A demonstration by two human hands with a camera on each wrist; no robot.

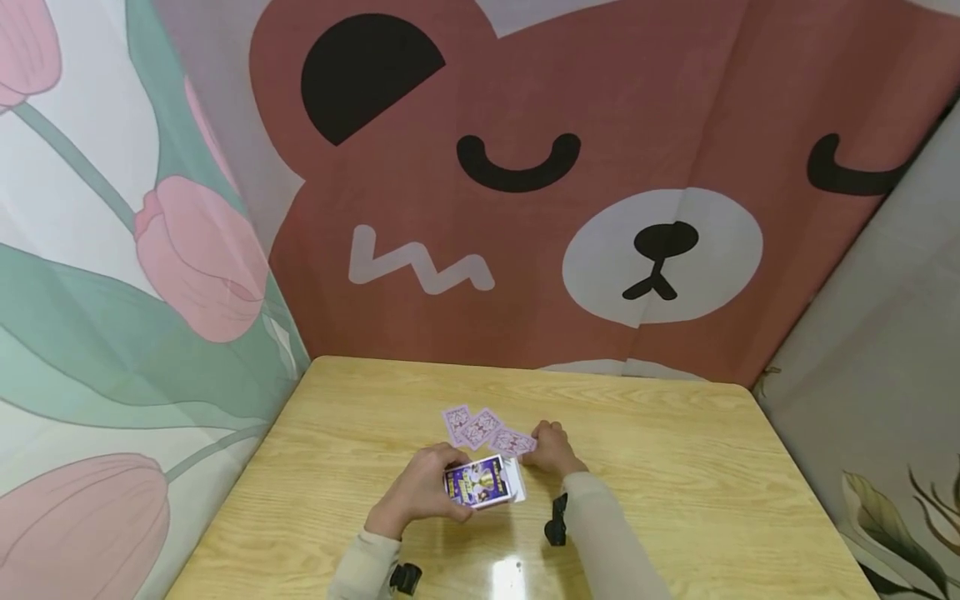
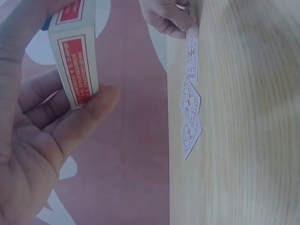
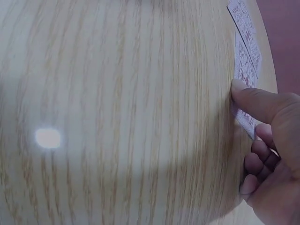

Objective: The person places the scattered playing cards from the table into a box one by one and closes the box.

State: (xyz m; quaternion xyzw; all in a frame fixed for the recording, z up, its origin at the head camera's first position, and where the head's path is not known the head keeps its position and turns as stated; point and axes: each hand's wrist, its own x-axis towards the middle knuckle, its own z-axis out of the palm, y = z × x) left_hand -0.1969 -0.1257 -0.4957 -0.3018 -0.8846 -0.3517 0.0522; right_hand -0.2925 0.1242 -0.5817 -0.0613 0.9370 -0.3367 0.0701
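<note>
Left hand and right hand at work over a wooden table. The left hand grips a purple-fronted card box between thumb and fingers, held above the tabletop, with a white flap standing out at its right end; the left wrist view shows red-and-white panels on the box. Beyond it, toward the table's far edge and slightly left of midway between the side edges, lie a left card, middle card and right card, patterned backs up, in an overlapping row. The right hand pinches the right card's outer end, thumb on top.
</note>
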